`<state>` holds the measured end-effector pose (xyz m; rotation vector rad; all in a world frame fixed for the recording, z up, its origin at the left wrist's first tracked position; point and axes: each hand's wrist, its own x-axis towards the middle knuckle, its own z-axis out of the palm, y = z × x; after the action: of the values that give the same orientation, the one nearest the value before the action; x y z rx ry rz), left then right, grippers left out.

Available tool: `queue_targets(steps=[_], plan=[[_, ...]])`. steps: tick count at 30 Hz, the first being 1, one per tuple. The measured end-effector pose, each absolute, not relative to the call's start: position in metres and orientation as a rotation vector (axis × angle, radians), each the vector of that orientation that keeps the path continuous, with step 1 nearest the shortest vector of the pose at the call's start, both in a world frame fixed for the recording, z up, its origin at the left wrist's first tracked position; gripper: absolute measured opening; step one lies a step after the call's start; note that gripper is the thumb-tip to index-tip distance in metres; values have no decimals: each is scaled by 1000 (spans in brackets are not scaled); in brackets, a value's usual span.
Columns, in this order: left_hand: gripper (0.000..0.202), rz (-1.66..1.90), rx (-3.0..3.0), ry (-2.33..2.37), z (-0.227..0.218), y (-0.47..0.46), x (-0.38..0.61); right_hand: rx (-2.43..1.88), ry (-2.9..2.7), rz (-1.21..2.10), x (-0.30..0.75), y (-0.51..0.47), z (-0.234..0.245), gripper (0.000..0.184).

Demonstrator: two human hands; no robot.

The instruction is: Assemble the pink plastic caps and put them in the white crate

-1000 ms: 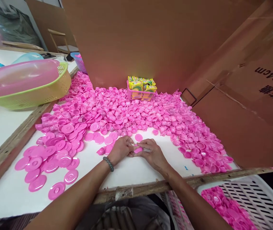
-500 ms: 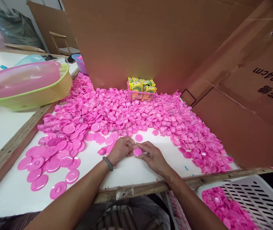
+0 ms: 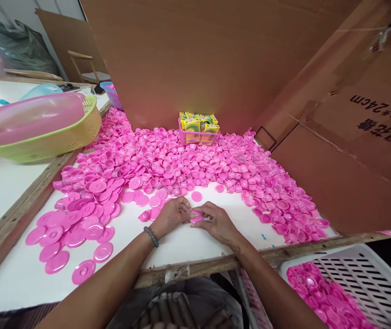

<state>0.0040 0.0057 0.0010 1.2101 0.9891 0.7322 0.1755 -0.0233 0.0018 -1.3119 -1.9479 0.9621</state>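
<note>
My left hand (image 3: 172, 214) and my right hand (image 3: 216, 221) meet over the white tabletop (image 3: 188, 242), fingers pinched together on one small pink plastic piece (image 3: 195, 216). A beaded bracelet (image 3: 151, 236) sits on my left wrist. Just beyond the hands lies a single pink disc (image 3: 196, 196). A broad heap of small pink cups (image 3: 181, 160) fills the far half of the table. Flat pink saucers (image 3: 75, 228) are spread out to the left of my left forearm.
A small pink basket with yellow boxes (image 3: 198, 128) stands at the back against cardboard walls (image 3: 335, 151). A green basket holding a pink tub (image 3: 37, 123) sits on the left table. A white slatted crate with pink pieces (image 3: 339, 292) is at lower right.
Both hands stayed together at the same spot. The pink piece between the fingers turned, showing its flat face half a second ago and its edge now. The view shifted slightly.
</note>
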Motion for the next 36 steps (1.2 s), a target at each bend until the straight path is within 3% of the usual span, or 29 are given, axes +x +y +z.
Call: queue_targets(steps=[9,16,31,36], plan=[[35,657,1182,1119,-1,9,6,-1307,-2175,658,172,-27,10,21],[34,686,1167,1104,-2,7,7,-1357,-2072,614,173,-28,-1,29],[39,579,1099,1028,1,5,3,-1324,-1865,1113,183,-24,-5,31],[39,536,1076,1073,1,6,7,-1330,-1873,1087,184,-23,-8,29]])
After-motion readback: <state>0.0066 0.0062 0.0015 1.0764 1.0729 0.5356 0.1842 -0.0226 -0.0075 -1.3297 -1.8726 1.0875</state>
